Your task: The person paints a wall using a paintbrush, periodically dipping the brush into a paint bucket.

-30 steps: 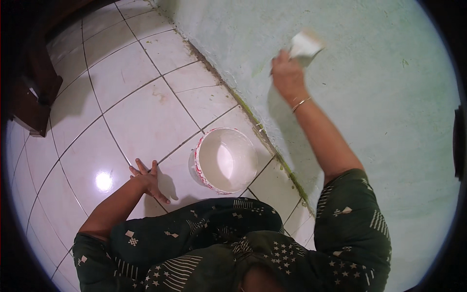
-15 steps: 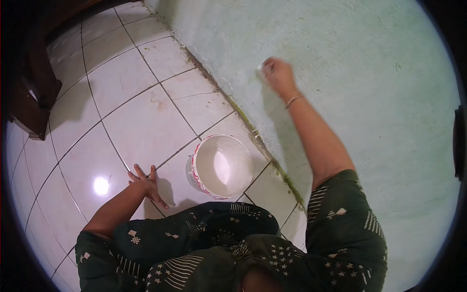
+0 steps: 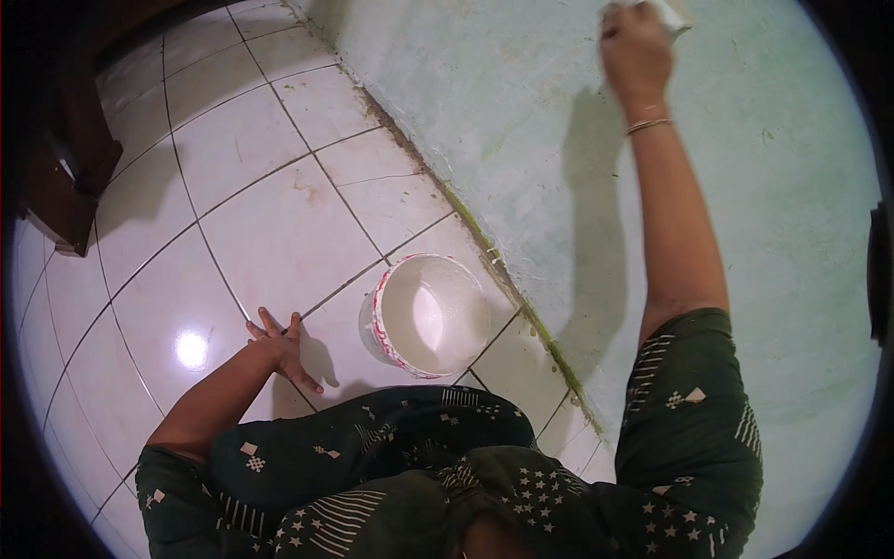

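Note:
High on the pale green wall (image 3: 745,186), my right hand (image 3: 638,56) is closed around a flat white tool (image 3: 672,15) with a tan edge. Its handle is hidden by my fingers, and the top of the picture cuts it off, so its exact kind is unclear. My left hand (image 3: 279,349) rests on the tiled floor (image 3: 279,224), fingers spread, holding nothing. Between that hand and the wall stands a white bucket (image 3: 380,321) with red marks around its rim. Whitish material coats its inside.
A dark wooden furniture leg (image 3: 79,177) stands on the tiles at the far left. Along the wall's foot runs a rough, dirty joint (image 3: 466,219) with yellow-green stains. A dark object (image 3: 878,275) shows at the right rim.
My right hand has moved up and to the right across the wall, and more of the white tool shows. My left hand stays in place on the floor.

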{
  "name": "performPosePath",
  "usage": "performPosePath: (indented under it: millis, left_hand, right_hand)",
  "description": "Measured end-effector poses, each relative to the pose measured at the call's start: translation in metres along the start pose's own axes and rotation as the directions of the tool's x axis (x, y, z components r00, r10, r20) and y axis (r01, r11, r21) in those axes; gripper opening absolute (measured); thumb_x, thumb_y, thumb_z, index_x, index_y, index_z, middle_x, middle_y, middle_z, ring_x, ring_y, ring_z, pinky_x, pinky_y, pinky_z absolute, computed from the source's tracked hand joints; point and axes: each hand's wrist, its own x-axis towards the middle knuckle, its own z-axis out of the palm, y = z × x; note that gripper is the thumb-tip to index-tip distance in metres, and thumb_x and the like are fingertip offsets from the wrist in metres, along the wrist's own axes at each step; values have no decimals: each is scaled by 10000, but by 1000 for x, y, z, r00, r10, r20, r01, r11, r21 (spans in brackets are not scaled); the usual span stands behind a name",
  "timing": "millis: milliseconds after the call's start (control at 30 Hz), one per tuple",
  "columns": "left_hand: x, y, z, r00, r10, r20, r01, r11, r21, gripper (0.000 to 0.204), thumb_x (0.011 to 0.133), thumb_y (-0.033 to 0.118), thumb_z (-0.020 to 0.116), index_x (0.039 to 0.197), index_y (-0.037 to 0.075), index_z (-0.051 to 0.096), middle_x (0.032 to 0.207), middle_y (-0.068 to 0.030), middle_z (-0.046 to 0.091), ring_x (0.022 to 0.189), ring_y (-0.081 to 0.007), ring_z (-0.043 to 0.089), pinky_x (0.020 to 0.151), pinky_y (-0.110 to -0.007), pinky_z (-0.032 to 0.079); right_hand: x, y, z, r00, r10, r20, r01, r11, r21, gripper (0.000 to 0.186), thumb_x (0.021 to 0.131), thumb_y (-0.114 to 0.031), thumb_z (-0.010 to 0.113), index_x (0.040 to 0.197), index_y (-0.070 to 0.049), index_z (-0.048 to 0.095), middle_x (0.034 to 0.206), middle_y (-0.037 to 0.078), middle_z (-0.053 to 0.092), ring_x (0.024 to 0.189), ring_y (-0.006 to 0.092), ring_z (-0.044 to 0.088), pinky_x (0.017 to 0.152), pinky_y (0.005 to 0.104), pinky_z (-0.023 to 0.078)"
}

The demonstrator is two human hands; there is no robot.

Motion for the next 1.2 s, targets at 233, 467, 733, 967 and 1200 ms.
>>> performPosePath:
  millis: [233, 467, 733, 967, 1200]
  left_hand:
    - [-8, -1, 0, 1000, -7, 13, 8, 999, -37, 1571, 402, 702, 812, 1447, 122, -207, 1382, -417, -254, 1269, -656, -85, 1068, -622, 181]
    - [4, -3, 3, 1000, -17, 8, 17, 1000, -10, 1573, 405, 713, 804, 1443, 110, -212, 1364, -435, -260, 1254, -673, -91, 1053, -648, 177]
    - [-4, 4, -4, 999, -26, 46, 25, 999, 25, 1587, 391, 713, 807, 1439, 105, -217, 1368, -450, -224, 1250, -683, -72, 1033, -665, 214]
    - [-7, 5, -3, 998, -55, 38, 54, 998, 23, 1609, 362, 710, 817, 1443, 100, -206, 1370, -454, -214, 1268, -662, -78, 1041, -669, 187]
    - [12, -4, 5, 1000, 25, 5, -26, 999, 43, 1613, 355, 752, 788, 1447, 82, -193, 1360, -482, -175, 1268, -651, -130, 1051, -673, 64]
  right_hand:
    - [-148, -133, 22, 871, -268, 412, -17, 821, 571, 45, 763, -107, 598, 770, -72, 570, 891, 133, 556, 703, 302, 616, 595, 403, 510]
    - [-238, -212, 17, 660, -275, 699, -413, 645, 643, 104, 810, -126, 558, 787, -42, 612, 913, 174, 579, 749, 351, 625, 657, 441, 518]
    - [-151, -112, 47, 771, 47, 635, -563, 515, 646, 161, 810, -183, 628, 875, -38, 655, 827, 186, 635, 762, 345, 625, 695, 404, 499]
    - [19, 41, -18, 966, 181, 182, -253, 792, 556, 67, 842, -127, 621, 870, -83, 662, 709, 56, 636, 568, 164, 602, 560, 288, 492]
    - [91, 82, -71, 963, 56, -263, -22, 991, 131, 78, 816, -30, 603, 738, -26, 600, 718, 67, 576, 509, 175, 515, 508, 294, 458]
